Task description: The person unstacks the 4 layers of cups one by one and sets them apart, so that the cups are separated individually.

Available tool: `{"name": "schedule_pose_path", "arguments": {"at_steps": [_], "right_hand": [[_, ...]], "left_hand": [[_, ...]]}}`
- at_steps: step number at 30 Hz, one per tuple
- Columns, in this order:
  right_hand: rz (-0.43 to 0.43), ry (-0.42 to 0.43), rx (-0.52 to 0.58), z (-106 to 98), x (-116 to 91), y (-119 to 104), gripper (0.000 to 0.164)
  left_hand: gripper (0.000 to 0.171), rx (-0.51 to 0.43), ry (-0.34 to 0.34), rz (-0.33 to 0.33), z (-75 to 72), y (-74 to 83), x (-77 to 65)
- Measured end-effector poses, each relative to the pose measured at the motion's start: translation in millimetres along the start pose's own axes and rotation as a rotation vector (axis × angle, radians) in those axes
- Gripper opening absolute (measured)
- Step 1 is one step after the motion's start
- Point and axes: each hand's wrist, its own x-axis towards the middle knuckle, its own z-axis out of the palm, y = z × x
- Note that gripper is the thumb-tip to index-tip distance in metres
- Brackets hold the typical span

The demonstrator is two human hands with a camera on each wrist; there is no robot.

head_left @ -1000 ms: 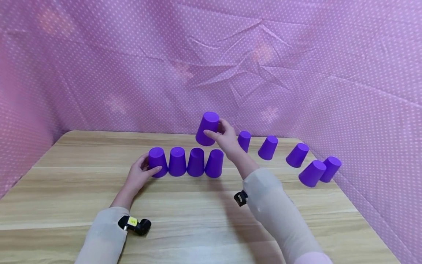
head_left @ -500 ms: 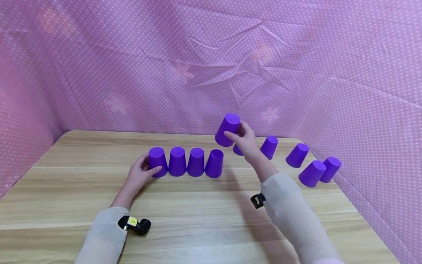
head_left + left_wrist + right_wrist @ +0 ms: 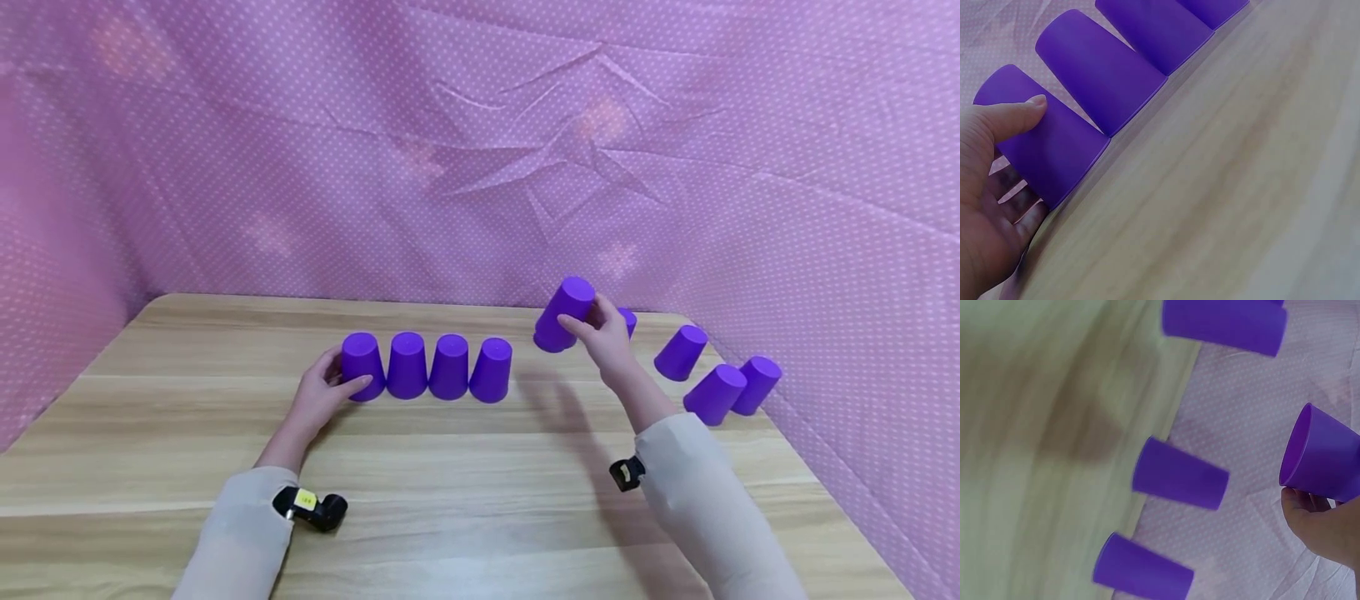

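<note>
Upside-down purple cups stand side by side in a row on the wooden table in the head view. My left hand [image 3: 321, 394] grips the leftmost cup [image 3: 364, 360], its thumb across the front; the left wrist view shows the same cup [image 3: 1054, 140] resting on the tabletop. Farther right, my right hand [image 3: 609, 337] holds another purple cup [image 3: 567, 310], mouth down and slightly tilted. In the right wrist view this cup [image 3: 1329, 453] is raised off the table. Behind it, one standing cup is mostly hidden in the head view.
Several more upside-down cups, such as a cup [image 3: 681, 353] at the right and a cup [image 3: 716, 393] nearer me, stand along the right side of the table [image 3: 450, 483]. Pink dotted cloth [image 3: 480, 167] hangs behind and at both sides.
My right hand has carried its cup to the right, from above the row's right end toward the cups standing at the back right. The left hand has stayed on the leftmost cup.
</note>
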Motion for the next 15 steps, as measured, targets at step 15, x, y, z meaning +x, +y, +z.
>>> {"name": "schedule_pose_path", "arguments": {"at_steps": [15], "right_hand": [[0.095,0.049,-0.138,-45.3,-12.9,27.7,0.058]], "left_hand": [[0.070,0.001,0.017,0.011,-0.8,2.6,0.2]]}}
